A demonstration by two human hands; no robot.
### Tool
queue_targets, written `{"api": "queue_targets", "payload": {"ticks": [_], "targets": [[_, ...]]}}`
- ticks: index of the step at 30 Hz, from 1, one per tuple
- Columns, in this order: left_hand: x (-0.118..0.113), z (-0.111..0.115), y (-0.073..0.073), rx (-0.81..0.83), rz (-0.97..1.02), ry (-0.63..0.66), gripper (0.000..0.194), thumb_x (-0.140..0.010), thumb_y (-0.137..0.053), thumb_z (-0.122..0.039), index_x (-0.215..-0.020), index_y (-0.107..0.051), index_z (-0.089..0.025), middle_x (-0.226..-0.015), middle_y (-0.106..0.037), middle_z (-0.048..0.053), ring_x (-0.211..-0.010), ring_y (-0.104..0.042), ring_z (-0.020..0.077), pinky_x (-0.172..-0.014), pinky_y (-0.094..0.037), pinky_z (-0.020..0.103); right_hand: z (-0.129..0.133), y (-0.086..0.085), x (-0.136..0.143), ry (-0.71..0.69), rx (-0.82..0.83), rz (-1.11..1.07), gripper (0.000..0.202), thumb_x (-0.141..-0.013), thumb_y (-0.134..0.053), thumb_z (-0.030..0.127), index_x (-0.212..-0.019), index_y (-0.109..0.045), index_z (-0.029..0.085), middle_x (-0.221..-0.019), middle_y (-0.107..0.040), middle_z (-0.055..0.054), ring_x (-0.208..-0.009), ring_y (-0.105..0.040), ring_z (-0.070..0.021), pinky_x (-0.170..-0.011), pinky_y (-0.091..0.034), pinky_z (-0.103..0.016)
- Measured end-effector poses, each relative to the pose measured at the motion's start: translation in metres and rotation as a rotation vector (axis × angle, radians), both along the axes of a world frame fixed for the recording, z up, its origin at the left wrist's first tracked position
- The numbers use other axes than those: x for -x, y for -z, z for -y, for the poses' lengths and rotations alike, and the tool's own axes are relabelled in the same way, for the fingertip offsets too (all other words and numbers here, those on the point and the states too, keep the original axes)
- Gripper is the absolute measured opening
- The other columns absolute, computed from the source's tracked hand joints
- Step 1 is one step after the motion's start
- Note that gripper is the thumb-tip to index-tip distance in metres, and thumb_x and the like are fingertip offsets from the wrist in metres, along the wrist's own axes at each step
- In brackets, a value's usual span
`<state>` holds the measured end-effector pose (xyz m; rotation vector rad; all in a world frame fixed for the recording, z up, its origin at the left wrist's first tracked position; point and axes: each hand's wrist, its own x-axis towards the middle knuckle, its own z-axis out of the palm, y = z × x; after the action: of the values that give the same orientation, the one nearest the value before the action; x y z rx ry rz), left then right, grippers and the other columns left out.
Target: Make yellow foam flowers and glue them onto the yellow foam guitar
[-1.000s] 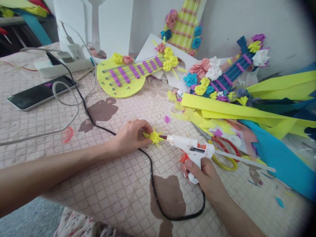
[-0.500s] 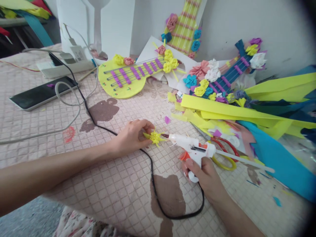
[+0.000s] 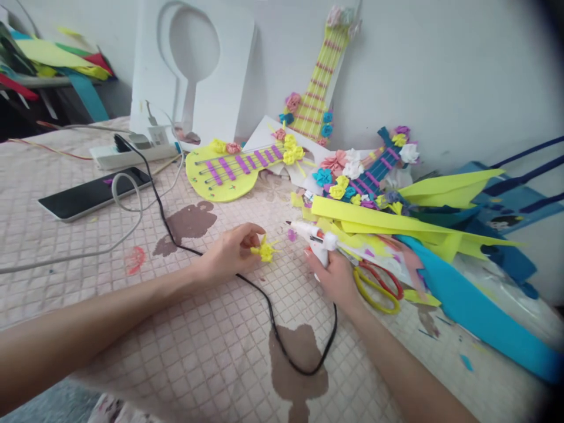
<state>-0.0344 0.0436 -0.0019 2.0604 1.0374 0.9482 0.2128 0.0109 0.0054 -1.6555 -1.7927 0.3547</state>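
Between the thumb and fingers of my left hand (image 3: 229,251) is a small yellow paper flower (image 3: 266,251) with thin pointed ends. My right hand (image 3: 337,276) is wrapped round the handle of a white glue gun (image 3: 314,236), whose dark nozzle points up and to the left. The nozzle is apart from the flower, a little above and to the right of it. A black cord (image 3: 271,314) loops from the glue gun across the quilted cloth and passes by my left wrist. A yellow paper guitar (image 3: 224,176) with purple strips lies beyond my hands.
Scissors (image 3: 379,288) with red and yellow handles lie right of my right hand, near yellow strips (image 3: 396,225) and a blue strip (image 3: 480,308). A blue flower-trimmed guitar (image 3: 370,176) leans behind. At left are a phone (image 3: 92,197) and a power strip (image 3: 132,155).
The glue gun has drawn away from the flower, up and back, and its nozzle no longer meets it. My left hand keeps hold of the flower. The view has tilted up.
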Motion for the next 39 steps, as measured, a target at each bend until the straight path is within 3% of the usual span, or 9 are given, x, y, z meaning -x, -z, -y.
{"api": "queue_targets", "payload": {"ticks": [5,9,13,17,22,24,28,32,39], "targets": [[0.003,-0.004,0.001,0.043,0.018,-0.017,0.035,-0.073,-0.063,-0.021,-0.106,-0.051,-0.017,-0.089,-0.059,0.003,-0.075,-0.06,0.0121,-0.065,-0.053,0.025,-0.049,0.009,0.014,0.021,-0.029,0.098,0.036,-0.083,-0.048,0.049,-0.077,-0.06,0.015,-0.066,-0.063,-0.006,-0.061,-0.057,-0.0202,-0.06,-0.041,-0.03],[0.002,-0.004,0.004,0.08,0.041,-0.001,0.036,-0.073,-0.063,-0.021,-0.107,-0.051,-0.017,-0.091,-0.059,0.004,-0.07,-0.059,0.0107,-0.061,-0.053,0.024,-0.06,0.016,0.016,0.016,-0.038,0.112,0.038,-0.081,-0.05,0.048,-0.092,-0.06,0.014,-0.083,-0.065,-0.012,-0.078,-0.06,-0.025,-0.072,-0.044,-0.034],[0.003,-0.004,0.006,0.093,0.045,0.01,0.037,-0.072,-0.063,-0.019,-0.107,-0.05,-0.017,-0.092,-0.058,0.003,-0.07,-0.058,0.0103,-0.06,-0.052,0.023,-0.05,0.02,0.007,-0.036,-0.062,0.031,0.047,-0.081,-0.052,0.047,-0.112,-0.053,0.012,-0.1,-0.062,-0.014,-0.091,-0.058,-0.0259,-0.081,-0.045,-0.039],[0.003,-0.005,0.007,0.121,0.069,0.021,0.037,-0.072,-0.063,-0.021,-0.107,-0.05,-0.017,-0.092,-0.057,0.004,-0.072,-0.059,0.0113,-0.061,-0.052,0.024,-0.039,0.024,-0.003,-0.086,-0.075,-0.095,0.054,-0.082,-0.053,0.04,-0.128,-0.04,0.015,-0.111,-0.056,-0.014,-0.096,-0.056,-0.0239,-0.078,-0.048,-0.039],[0.003,-0.008,0.008,0.162,0.095,0.008,0.039,-0.072,-0.064,-0.023,-0.108,-0.049,-0.018,-0.093,-0.058,0.003,-0.077,-0.06,0.0131,-0.064,-0.053,0.025,-0.014,0.014,-0.001,-0.005,-0.273,-0.081,0.038,-0.082,-0.055,0.03,-0.117,-0.047,0.02,-0.109,-0.053,-0.011,-0.097,-0.053,-0.0228,-0.073,-0.049,-0.038],[0.003,-0.009,0.01,0.178,0.093,-0.001,0.041,-0.071,-0.064,-0.024,-0.109,-0.048,-0.019,-0.095,-0.058,0.004,-0.076,-0.061,0.0128,-0.065,-0.054,0.026,0.001,0.007,0.004,-0.034,-0.32,-0.053,0.028,-0.082,-0.055,0.024,-0.11,-0.051,0.021,-0.104,-0.054,-0.008,-0.093,-0.054,-0.0211,-0.073,-0.049,-0.036],[0.003,-0.012,0.013,0.223,0.105,0.008,0.046,-0.07,-0.065,-0.024,-0.112,-0.047,-0.019,-0.1,-0.059,0.005,-0.077,-0.062,0.0128,-0.067,-0.054,0.027,0.033,-0.002,0.016,-0.244,-0.242,-0.076,0.022,-0.084,-0.052,0.016,-0.105,-0.054,0.022,-0.099,-0.055,-0.005,-0.084,-0.054,-0.0166,-0.071,-0.049,-0.033],[0.001,-0.016,0.009,0.28,0.085,0.064,0.05,-0.07,-0.066,-0.023,-0.114,-0.045,-0.017,-0.099,-0.062,0.006,-0.075,-0.062,0.013,-0.067,-0.053,0.028,0.049,-0.001,0.023,-0.35,-0.168,-0.13,0.02,-0.084,-0.052,0.014,-0.101,-0.056,0.023,-0.095,-0.055,-0.004,-0.075,-0.054,-0.0134,-0.069,-0.049,-0.03],[-0.016,-0.004,-0.023,0.382,0.132,0.166,0.052,-0.068,-0.068,-0.023,-0.115,-0.046,-0.016,-0.098,-0.063,0.007,-0.076,-0.061,0.0129,-0.071,-0.052,0.03,0.05,-0.001,0.018,-0.216,0.02,-0.494,0.026,-0.085,-0.054,0.025,-0.111,-0.052,0.026,-0.107,-0.052,-0.005,-0.086,-0.055,-0.015,-0.069,-0.049,-0.029]]}}
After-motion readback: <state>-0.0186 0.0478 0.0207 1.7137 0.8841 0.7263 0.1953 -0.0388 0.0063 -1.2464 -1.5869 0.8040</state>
